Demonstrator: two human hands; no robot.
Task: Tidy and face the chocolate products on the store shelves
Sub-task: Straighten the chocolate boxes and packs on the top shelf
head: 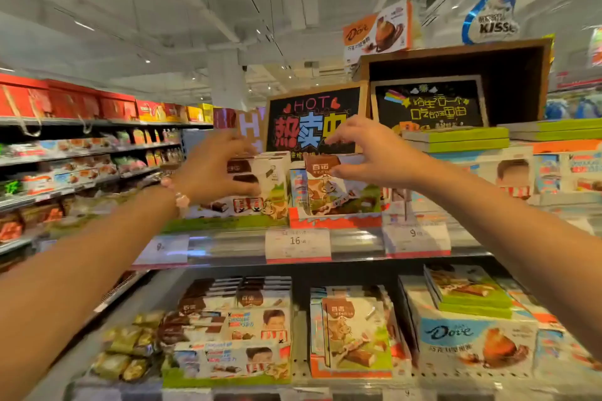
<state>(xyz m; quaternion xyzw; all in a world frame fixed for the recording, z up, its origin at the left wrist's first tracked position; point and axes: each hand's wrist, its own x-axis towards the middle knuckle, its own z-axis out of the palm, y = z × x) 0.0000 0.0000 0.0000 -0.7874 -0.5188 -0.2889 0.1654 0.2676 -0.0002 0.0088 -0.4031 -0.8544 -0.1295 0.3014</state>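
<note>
Right hand (368, 153) pinches a chocolate box (325, 185); left hand (215, 169) grips neighbouring boxes (257, 172).

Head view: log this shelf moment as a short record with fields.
left hand: fingers curled round the stacked chocolate boxes on the upper shelf
right hand: pinches the top of the cow-print chocolate box
box state: upright in the red display tray
price tag below: 16
lower shelf: Dove box, more chocolate packs
</note>
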